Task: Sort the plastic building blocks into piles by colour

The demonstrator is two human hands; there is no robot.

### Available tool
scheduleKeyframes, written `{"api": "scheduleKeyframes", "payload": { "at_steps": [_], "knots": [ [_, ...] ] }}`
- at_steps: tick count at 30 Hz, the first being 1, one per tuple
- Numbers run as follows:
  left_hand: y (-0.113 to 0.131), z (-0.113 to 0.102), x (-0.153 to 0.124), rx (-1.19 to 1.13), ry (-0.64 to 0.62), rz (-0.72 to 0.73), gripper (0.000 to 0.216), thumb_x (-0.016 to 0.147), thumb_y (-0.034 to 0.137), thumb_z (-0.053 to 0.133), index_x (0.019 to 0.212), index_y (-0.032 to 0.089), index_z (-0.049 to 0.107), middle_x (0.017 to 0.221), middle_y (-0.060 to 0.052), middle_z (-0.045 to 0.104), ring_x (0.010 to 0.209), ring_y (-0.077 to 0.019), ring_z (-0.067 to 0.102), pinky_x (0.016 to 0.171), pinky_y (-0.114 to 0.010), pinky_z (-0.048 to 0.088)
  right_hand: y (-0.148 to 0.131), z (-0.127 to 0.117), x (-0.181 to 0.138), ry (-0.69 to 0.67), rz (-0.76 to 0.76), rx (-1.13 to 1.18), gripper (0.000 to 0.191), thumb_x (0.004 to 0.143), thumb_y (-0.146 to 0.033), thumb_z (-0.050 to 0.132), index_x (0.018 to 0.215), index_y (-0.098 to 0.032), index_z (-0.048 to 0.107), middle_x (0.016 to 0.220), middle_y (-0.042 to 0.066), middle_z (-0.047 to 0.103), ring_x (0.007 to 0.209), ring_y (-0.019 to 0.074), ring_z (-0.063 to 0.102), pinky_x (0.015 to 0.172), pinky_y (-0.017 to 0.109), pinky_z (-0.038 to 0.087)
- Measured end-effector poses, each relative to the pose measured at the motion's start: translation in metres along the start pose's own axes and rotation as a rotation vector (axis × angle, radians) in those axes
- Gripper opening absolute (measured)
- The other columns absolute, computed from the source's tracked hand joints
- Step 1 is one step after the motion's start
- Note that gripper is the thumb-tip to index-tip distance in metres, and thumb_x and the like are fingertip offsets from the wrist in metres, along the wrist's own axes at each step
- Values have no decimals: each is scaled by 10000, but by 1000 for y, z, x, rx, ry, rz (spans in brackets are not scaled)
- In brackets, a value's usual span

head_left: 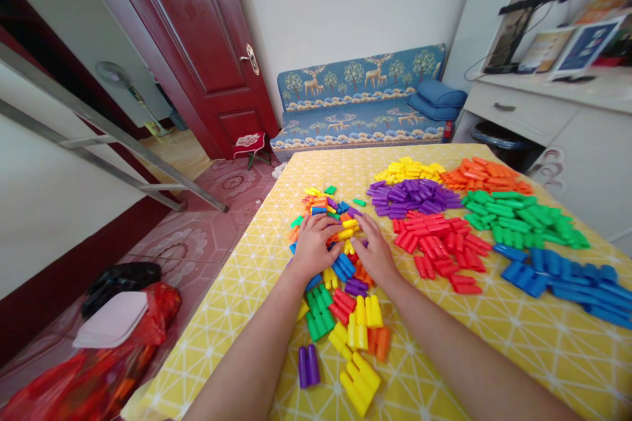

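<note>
A mixed heap of small plastic pieces, rounded tubes joined side by side in several colours, lies along the left of the table. My left hand (316,245) rests over the heap's left side, fingers stretched and thumb apart, touching pieces. Facing it, my right hand (374,251) lies at the heap's right edge, its fingers spread. Yellow pieces (348,229) show between the two hands. What lies beneath my left palm is hidden. Nearer me are green pieces (320,312), a purple piece (309,366) and yellow pieces (360,381).
Single-colour piles stand to the right: yellow (407,171), orange (486,176), purple (412,197), red (439,240), green (526,218) and blue (567,279). A yellow patterned cloth (237,316) covers the table. Beyond are a blue sofa (360,122) and a red door (197,26).
</note>
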State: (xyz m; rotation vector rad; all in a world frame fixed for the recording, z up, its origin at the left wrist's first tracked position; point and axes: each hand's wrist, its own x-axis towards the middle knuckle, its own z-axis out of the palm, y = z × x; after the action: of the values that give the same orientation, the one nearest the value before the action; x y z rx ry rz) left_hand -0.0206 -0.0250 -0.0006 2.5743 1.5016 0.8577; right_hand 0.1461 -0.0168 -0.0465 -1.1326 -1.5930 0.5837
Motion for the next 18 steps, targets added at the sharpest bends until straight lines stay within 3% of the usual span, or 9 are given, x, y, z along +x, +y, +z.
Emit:
{"api": "scheduleKeyframes", "payload": {
  "at_steps": [4, 7, 12, 18],
  "knots": [
    [0, 1, 0, -9, 30, -23, 239, 789, 309, 648, 1019, 255, 686, 1118, -44, 651, 1117, -257, 508, 1045, -475, 327, 2, -2, 3, -61, 27, -24, 478, 752, -188, 509, 1225, -214, 572, 1231, 95, 596, 1164, 257, 535, 1020, 471, 408],
    [-3, 3, -1, -13, 37, -30, 227, 790, 307, 651, 1007, 252, 685, 1142, -47, 641, 1127, -255, 509, 1027, -464, 344, 1, -3, 3, -42, 67, 26, 366, 750, -216, 532, 1106, -187, 614, 1121, 99, 626, 1053, 245, 582, 905, 416, 481],
    [-7, 5, -1, -39, 48, -21, 144, 840, 258, 597, 956, 240, 680, 1120, -35, 671, 1152, -244, 512, 1023, -451, 350, 1, -2, 1, -32, 82, 92, 162, 779, -280, 563, 901, -194, 627, 949, 58, 656, 897, 218, 618, 785, 358, 500],
    [-5, 5, -1, -79, 97, -69, 152, 891, 279, 529, 923, 228, 669, 1014, -45, 694, 1063, -230, 575, 1006, -431, 369, 1, -2, 4, 68, 169, 231, 186, 801, -365, 584, 863, -191, 605, 842, 46, 655, 779, 202, 614, 723, 339, 500]
  ]
}}
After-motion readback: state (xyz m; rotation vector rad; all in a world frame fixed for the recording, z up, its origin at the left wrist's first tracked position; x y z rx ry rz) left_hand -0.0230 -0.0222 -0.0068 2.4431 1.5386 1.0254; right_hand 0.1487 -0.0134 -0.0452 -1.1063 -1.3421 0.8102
